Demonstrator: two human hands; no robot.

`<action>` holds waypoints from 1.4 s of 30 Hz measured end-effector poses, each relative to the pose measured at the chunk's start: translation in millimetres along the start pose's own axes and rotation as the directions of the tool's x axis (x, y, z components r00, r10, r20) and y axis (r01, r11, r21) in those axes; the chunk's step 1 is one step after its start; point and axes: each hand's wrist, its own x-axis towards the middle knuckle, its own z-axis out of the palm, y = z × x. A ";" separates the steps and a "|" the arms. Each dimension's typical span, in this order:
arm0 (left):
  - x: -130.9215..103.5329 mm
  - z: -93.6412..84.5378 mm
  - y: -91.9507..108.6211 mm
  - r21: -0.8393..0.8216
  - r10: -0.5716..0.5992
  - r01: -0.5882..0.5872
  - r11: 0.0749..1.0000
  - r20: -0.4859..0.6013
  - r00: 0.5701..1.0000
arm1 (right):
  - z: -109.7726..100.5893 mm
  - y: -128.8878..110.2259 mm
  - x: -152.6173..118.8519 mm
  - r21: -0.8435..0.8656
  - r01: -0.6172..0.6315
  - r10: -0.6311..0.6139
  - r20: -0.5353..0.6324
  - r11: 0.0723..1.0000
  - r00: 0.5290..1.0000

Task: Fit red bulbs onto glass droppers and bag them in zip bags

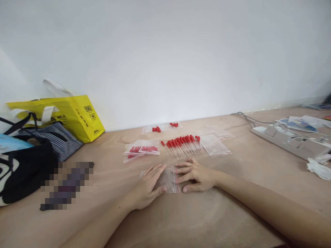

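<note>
A clear zip bag (169, 179) with a red line along its seal lies flat on the table in front of me. My left hand (148, 187) rests flat on its left part, fingers stretched out and thumb apart. At the seal end, my right hand (198, 175) touches the bag with its fingers spread and slightly bent. Just beyond my hands lies a row of droppers (183, 146) with red rubber bulbs and clear thin stems. Filled zip bags (141, 150) holding red-bulbed droppers sit to the left of the row. To its right are flat clear zip bags (216, 145).
More red-bulbed droppers (156, 129) lie on clear bags near the wall. A yellow bag (88, 117), a striped pouch (62, 139) and a black bag (28, 172) stand at left, near a pixelated dark item (67, 186). A power strip (287, 141) with cables is at right.
</note>
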 end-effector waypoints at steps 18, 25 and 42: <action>-1.2 -0.2 5.9 -0.012 -0.067 0.067 0.998 -0.101 0.993 | -26.6 38.7 65.5 0.047 -0.549 0.503 -0.472 0.834 0.724; -2.7 0.7 4.0 -0.001 -0.052 0.052 0.999 -0.089 0.995 | -20.5 71.8 148.4 -0.021 -0.827 0.737 -0.443 0.561 0.511; -0.2 1.8 4.4 -0.036 -0.054 0.052 0.998 -0.070 0.996 | -51.7 50.1 72.5 0.619 -0.367 0.716 -0.541 0.695 0.442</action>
